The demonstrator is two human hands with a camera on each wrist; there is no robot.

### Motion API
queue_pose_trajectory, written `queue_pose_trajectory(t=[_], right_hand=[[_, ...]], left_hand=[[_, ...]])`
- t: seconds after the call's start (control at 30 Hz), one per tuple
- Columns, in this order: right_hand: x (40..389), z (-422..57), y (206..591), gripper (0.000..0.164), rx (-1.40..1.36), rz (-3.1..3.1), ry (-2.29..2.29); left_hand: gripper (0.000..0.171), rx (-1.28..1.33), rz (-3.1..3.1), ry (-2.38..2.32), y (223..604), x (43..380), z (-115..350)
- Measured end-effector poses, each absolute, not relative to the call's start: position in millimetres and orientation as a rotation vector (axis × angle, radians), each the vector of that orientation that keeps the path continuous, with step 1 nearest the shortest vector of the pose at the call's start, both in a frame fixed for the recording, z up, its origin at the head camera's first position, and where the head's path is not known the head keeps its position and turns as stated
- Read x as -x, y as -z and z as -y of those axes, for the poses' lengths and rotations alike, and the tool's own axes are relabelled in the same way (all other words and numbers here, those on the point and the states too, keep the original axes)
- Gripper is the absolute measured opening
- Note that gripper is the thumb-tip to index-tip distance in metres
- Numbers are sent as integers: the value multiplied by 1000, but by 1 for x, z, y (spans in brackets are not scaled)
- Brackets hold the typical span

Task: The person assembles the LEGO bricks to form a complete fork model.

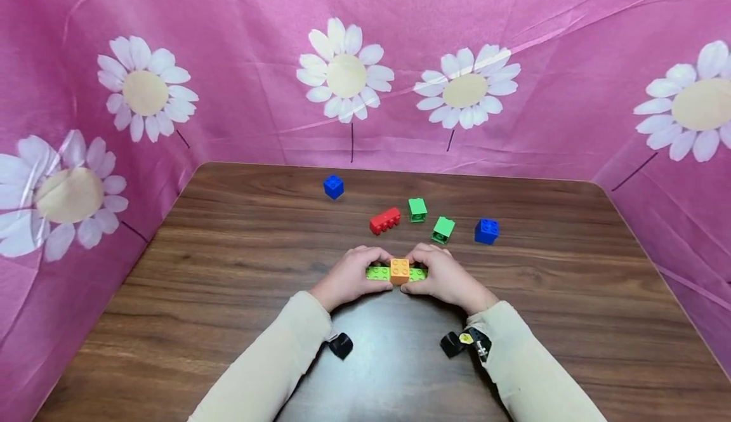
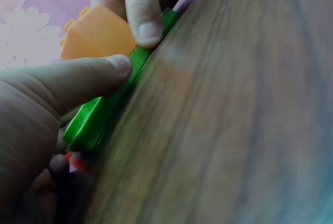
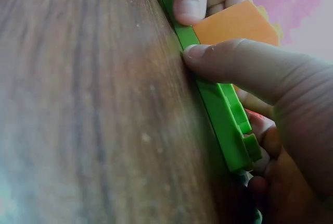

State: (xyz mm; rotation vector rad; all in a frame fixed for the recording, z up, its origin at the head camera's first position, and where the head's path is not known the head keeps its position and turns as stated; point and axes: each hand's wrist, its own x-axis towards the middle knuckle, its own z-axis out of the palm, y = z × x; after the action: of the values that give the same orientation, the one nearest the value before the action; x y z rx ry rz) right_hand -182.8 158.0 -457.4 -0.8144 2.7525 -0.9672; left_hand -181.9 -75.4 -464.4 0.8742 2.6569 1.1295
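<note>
Cream sleeves (image 1: 268,355) nearest. Orange 2x2 toy brick (image 1: 400,272) sits midway on lime-green studded plate (image 1: 377,273), down at wooden table (image 1: 228,250). Left hand (image 1: 353,276) pinches plate left of orange brick, right hand (image 1: 448,276) right of it; fingers curled, thumbs on near edge, likely bracing evenly. Red brick (image 1: 384,221), green bricks (image 1: 417,210), blue bricks (image 1: 487,231) beyond orange brick, presumably for elbow room.
</note>
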Motion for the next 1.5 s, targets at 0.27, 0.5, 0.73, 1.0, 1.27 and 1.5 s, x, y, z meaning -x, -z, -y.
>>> queue_pose_trajectory(t=[0.27,0.5,0.73,1.0,1.27,1.5], right_hand=[[180,-166,457,31,841,-2754,974],[178,-185,458,34,793,-2748,974],[179,-201,459,35,784,-2740,1023],[178,-198,462,35,779,-2748,1041],[178,-196,463,33,772,-2752,1118],[179,-202,467,17,563,-2699,1530]], left_hand=[[38,-886,-2636,-1063,464,185,88],[37,-867,-2668,-1091,464,186,103],[30,-892,-2661,-1148,468,186,111],[39,-897,-2672,-1110,468,185,108],[36,-900,-2686,-1120,469,185,108],[36,-911,-2680,-1120,468,185,107]])
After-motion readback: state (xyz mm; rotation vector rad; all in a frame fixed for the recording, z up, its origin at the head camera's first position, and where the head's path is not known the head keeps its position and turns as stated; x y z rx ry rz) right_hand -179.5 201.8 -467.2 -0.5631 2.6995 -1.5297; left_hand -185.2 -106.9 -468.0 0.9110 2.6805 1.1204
